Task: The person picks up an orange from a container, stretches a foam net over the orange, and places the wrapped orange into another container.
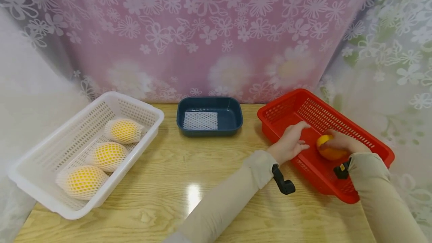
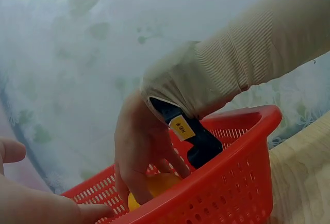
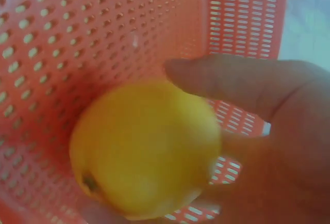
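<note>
Inside the red basket [image 1: 303,96], my right hand [image 1: 345,142] holds a smooth yellow mango [image 1: 332,153]. The right wrist view shows the mango [image 3: 147,149] close up, its dark stem end at lower left, with the thumb [image 3: 221,77] over its upper side and the other fingers partly hidden. My left hand [image 1: 288,143] hovers by the basket's near left rim, fingers spread and holding nothing. In the left wrist view, part of this left hand [image 2: 36,203] shows at lower left, apart from the mango.
On the left stands a white basket [image 1: 129,164] with three yellow fruits [image 1: 109,156] in white foam nets. A dark blue tray [image 1: 229,113] at the back middle holds a flat white foam net [image 1: 200,120]. Flowered curtains [image 1: 202,48] hang behind the wooden table [image 1: 162,198].
</note>
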Tool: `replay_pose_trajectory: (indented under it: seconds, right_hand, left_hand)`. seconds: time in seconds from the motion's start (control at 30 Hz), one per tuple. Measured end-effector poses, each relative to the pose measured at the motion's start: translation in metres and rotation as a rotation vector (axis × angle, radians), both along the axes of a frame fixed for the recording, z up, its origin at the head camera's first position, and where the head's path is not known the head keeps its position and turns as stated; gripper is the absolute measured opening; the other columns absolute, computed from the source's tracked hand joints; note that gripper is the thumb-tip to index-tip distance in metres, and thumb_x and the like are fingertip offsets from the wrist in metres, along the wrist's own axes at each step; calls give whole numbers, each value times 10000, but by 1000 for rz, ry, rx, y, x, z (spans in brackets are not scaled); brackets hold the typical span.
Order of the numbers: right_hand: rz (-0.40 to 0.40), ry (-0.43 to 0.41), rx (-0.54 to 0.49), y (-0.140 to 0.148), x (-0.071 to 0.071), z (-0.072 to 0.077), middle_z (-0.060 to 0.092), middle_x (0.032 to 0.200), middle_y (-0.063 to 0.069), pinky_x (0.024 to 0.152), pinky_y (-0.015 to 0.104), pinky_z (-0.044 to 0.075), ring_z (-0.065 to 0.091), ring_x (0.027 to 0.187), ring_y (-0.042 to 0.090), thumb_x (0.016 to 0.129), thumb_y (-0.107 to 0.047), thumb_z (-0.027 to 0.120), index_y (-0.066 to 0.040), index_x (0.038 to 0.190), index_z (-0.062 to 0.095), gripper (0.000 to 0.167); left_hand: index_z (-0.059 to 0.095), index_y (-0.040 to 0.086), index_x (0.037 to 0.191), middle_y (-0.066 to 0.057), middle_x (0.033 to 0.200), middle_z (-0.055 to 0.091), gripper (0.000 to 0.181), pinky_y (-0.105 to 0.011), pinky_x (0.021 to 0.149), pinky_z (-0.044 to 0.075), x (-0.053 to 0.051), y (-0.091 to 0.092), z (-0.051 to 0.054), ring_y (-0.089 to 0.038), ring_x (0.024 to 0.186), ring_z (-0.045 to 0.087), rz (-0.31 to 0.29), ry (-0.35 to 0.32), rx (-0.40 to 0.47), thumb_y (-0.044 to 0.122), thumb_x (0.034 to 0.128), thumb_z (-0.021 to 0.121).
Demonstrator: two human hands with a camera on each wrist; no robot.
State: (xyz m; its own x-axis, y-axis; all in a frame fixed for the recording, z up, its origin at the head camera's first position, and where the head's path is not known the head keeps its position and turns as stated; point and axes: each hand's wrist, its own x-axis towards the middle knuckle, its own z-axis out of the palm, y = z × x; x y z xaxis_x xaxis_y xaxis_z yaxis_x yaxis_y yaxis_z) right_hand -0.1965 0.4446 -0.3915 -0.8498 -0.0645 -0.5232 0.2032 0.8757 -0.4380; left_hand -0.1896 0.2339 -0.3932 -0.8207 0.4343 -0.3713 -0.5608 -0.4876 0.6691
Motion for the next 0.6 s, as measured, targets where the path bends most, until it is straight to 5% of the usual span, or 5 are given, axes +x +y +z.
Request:
replay_pose_trajectory:
  seconds: [0.13,0.23,0.43,0.6]
  right_hand:
    - [-85,-158,-145,-2,3,-4,350,1239,322,846,512,522,403,1075,474,893,-268,698,25,1471,253,786]
    - [-114,-193,-212,-4,6,-5,340,1233,316,800,507,561,417,1069,460,897,-229,700,20,1472,248,772]
    - [-67,-150,-231,-14,11,0,392,1199,277,737,494,577,469,1015,396,891,-173,696,39,1459,251,752]
    - [38,-11,-137,-35,19,20,485,1116,214,684,421,555,517,917,322,848,-195,729,50,1426,319,750]
  left_hand:
    - [607,56,1158,-136,1534,247,258,-643,1098,250,2,1,2,-557,1369,179,-3,0,-6,199,943,603]
    - [630,68,1157,-123,1517,282,255,-652,1089,254,6,2,4,-535,1372,201,-17,-13,-10,212,949,596]
    - [617,34,1150,-102,1333,448,257,-659,1086,241,16,9,3,-457,1312,361,-101,-11,36,182,947,564]
    - [583,45,1215,-89,1238,492,298,-639,1107,231,19,11,0,-379,1234,426,-147,4,43,195,960,554]
